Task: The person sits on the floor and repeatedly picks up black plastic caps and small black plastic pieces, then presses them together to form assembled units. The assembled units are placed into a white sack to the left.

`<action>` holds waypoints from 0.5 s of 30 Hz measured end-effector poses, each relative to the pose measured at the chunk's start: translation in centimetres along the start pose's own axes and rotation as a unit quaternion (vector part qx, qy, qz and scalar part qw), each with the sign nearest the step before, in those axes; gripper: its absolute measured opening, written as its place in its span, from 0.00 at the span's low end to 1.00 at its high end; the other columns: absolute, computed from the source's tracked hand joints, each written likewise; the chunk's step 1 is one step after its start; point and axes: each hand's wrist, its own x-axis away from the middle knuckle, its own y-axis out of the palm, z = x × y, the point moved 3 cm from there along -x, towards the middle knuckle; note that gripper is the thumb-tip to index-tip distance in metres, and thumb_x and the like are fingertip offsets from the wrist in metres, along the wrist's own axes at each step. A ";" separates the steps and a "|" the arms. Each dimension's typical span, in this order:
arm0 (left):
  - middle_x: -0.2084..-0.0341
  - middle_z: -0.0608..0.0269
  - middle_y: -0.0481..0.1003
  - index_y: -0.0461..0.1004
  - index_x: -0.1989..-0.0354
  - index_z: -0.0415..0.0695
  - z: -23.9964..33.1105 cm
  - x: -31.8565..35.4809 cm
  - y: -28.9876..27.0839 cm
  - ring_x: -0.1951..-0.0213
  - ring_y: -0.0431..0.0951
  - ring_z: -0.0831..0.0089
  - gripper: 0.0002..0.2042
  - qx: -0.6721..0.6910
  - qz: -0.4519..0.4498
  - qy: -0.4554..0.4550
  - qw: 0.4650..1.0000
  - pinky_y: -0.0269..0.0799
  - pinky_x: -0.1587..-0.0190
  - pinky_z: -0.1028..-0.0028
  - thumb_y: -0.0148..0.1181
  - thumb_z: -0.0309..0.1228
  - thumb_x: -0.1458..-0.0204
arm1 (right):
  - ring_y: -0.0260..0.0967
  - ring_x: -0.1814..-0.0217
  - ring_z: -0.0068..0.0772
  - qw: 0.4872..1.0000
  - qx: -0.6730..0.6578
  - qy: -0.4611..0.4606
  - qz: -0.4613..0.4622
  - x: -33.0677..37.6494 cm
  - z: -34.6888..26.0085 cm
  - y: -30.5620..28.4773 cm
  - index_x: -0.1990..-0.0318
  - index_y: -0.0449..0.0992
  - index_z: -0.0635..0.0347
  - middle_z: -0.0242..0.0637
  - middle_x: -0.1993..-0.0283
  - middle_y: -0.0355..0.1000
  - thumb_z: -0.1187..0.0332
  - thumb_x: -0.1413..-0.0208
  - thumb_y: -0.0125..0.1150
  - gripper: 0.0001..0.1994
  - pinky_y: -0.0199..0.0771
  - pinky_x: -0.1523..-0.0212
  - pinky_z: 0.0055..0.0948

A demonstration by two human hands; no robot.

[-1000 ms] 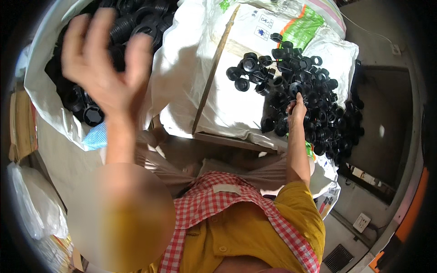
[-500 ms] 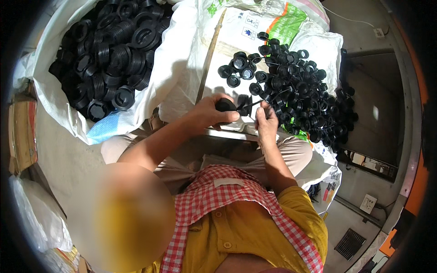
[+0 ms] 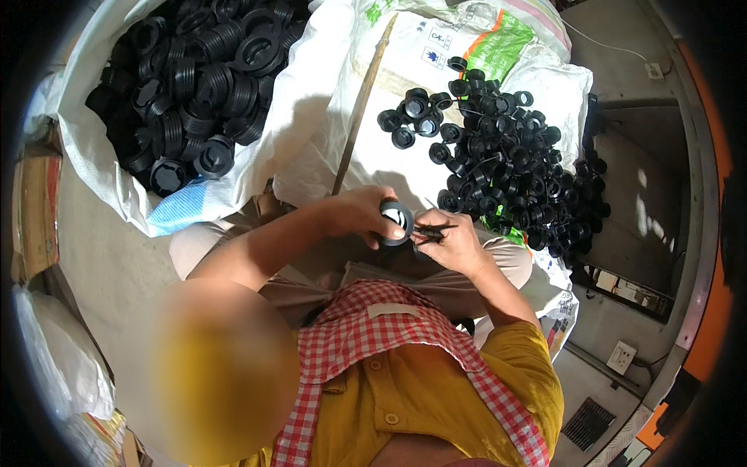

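Left grip [image 3: 364,215] closed on a black ring [image 3: 408,218]; right grip [image 3: 457,243] pinches a slender dark piece [image 3: 437,230] just beside it. Judged step: two-handed work at the ring's edge; next move calls for steady alignment.

Hard, bright light strikes the white sheet [image 3: 389,163] at upper centre, bleaching parts of it almost featureless, while a shadow lies toward its left side. Small bright flecks glint on the dark surface [image 3: 622,179] at the right. The middle looks fairly crisp (a round blurred patch [image 3: 222,373] covers the lower left). Straight edges bow toward the rim, and the corners fall to black.
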 end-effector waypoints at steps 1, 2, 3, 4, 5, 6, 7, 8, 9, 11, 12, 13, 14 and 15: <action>0.59 0.53 0.72 0.68 0.56 0.40 0.2 -0.4 0.1 0.61 0.77 0.60 0.20 -0.151 0.034 0.035 0.987 0.77 0.59 0.70 0.65 0.33 0.56 | 0.73 0.74 0.31 0.996 -0.042 0.065 -0.035 0.4 0.7 0.7 0.71 0.75 0.59 0.35 0.73 0.75 0.69 0.55 0.67 0.07 0.70 0.72 0.29; 0.57 0.51 0.72 0.67 0.56 0.41 0.6 -0.8 0.1 0.60 0.77 0.56 0.18 -0.300 0.065 0.069 0.949 0.76 0.56 0.68 0.63 0.32 0.54 | 0.73 0.74 0.28 0.986 -0.083 0.131 -0.068 0.8 1.4 1.3 0.71 0.74 0.60 0.34 0.73 0.75 0.68 0.54 0.66 0.07 0.70 0.71 0.27; 0.57 0.52 0.72 0.68 0.57 0.42 1.4 -0.7 0.5 0.58 0.77 0.56 0.15 -0.364 0.058 0.190 0.910 0.76 0.55 0.67 0.61 0.31 0.53 | 0.73 0.73 0.25 0.968 -0.123 0.196 -0.100 1.1 1.9 1.7 0.71 0.74 0.60 0.33 0.74 0.75 0.68 0.53 0.66 0.07 0.70 0.70 0.26; 0.57 0.53 0.72 0.68 0.58 0.44 2.1 -0.3 1.0 0.57 0.77 0.56 0.13 -0.421 0.049 0.307 0.852 0.75 0.54 0.66 0.58 0.29 0.52 | 0.71 0.70 0.21 0.900 -0.343 0.236 -0.127 1.2 2.0 2.1 0.73 0.74 0.62 0.32 0.73 0.76 0.67 0.52 0.67 0.09 0.70 0.66 0.23; 0.57 0.54 0.73 0.68 0.59 0.45 2.6 0.3 1.5 0.55 0.76 0.56 0.11 -0.468 0.040 0.417 0.778 0.74 0.53 0.65 0.56 0.28 0.50 | 0.73 0.69 0.28 0.802 -0.484 0.303 -0.176 1.7 1.7 1.3 0.73 0.76 0.63 0.37 0.71 0.77 0.69 0.54 0.67 0.08 0.71 0.64 0.25; 0.61 0.58 0.73 0.68 0.60 0.46 4.4 1.9 1.9 0.56 0.76 0.61 0.07 -0.401 0.123 0.592 0.688 0.73 0.53 0.67 0.50 0.30 0.48 | 0.74 0.69 0.30 0.746 -0.579 0.233 -0.234 1.9 1.3 1.3 0.73 0.77 0.64 0.40 0.72 0.76 0.70 0.55 0.67 0.07 0.72 0.64 0.26; 0.60 0.59 0.74 0.68 0.60 0.43 5.6 2.3 2.4 0.53 0.75 0.61 0.09 -0.404 0.107 0.603 0.679 0.74 0.54 0.68 0.54 0.27 0.50 | 0.75 0.70 0.33 0.674 -0.662 0.158 -0.287 2.2 1.0 1.4 0.72 0.77 0.65 0.44 0.72 0.76 0.71 0.57 0.66 0.07 0.73 0.65 0.28; 0.60 0.59 0.74 0.68 0.59 0.43 6.2 2.5 1.5 0.54 0.76 0.62 0.11 -0.340 0.120 0.544 0.758 0.74 0.53 0.69 0.55 0.25 0.51 | 0.75 0.71 0.36 0.587 -0.732 0.080 -0.336 2.5 0.7 1.4 0.72 0.78 0.65 0.47 0.72 0.76 0.72 0.58 0.66 0.07 0.74 0.65 0.29; 0.60 0.59 0.75 0.68 0.58 0.42 6.0 2.6 0.3 0.55 0.77 0.64 0.12 -0.270 0.131 0.478 0.826 0.74 0.53 0.70 0.57 0.22 0.52 | 0.75 0.73 0.38 0.574 -0.724 -0.039 -0.380 2.1 0.2 1.5 0.74 0.78 0.65 0.48 0.74 0.76 0.67 0.60 0.68 0.10 0.73 0.68 0.31; 0.52 0.52 0.72 0.67 0.51 0.40 4.1 2.2 -3.0 0.49 0.74 0.67 0.16 0.117 0.224 0.321 0.913 0.71 0.48 0.67 0.58 0.32 0.45 | 0.72 0.76 0.40 0.616 -0.730 -0.088 -0.282 1.4 1.7 1.2 0.76 0.76 0.63 0.49 0.76 0.75 0.61 0.59 0.69 0.13 0.72 0.67 0.31; 0.52 0.52 0.72 0.66 0.48 0.40 4.2 2.0 -3.2 0.49 0.73 0.68 0.19 0.171 0.175 0.307 0.920 0.70 0.47 0.66 0.57 0.36 0.44 | 0.72 0.74 0.39 0.677 -0.725 0.001 -0.127 1.6 2.4 1.3 0.75 0.74 0.61 0.45 0.76 0.74 0.53 0.57 0.68 0.19 0.71 0.62 0.33; 0.52 0.53 0.72 0.65 0.46 0.40 4.4 1.7 -3.0 0.49 0.73 0.68 0.22 0.225 0.124 0.290 0.922 0.69 0.46 0.66 0.56 0.41 0.43 | 0.71 0.69 0.37 0.698 -0.703 0.124 0.053 2.2 3.1 1.4 0.71 0.72 0.60 0.40 0.74 0.71 0.54 0.51 0.65 0.17 0.70 0.59 0.36; 0.50 0.55 0.71 0.63 0.43 0.40 3.4 0.4 -1.7 0.48 0.71 0.69 0.26 0.210 0.072 0.250 0.943 0.68 0.46 0.65 0.55 0.45 0.44 | 0.70 0.66 0.37 0.663 -0.733 0.102 0.112 1.3 3.8 2.0 0.70 0.71 0.59 0.38 0.73 0.70 0.56 0.49 0.64 0.15 0.71 0.59 0.38; 0.49 0.57 0.69 0.61 0.40 0.41 2.4 -0.5 0.1 0.47 0.69 0.70 0.29 0.196 0.026 0.207 0.958 0.66 0.45 0.65 0.54 0.49 0.44 | 0.70 0.64 0.36 0.623 -0.761 0.080 0.163 -0.4 4.3 2.4 0.69 0.71 0.59 0.37 0.72 0.69 0.58 0.46 0.62 0.13 0.71 0.58 0.39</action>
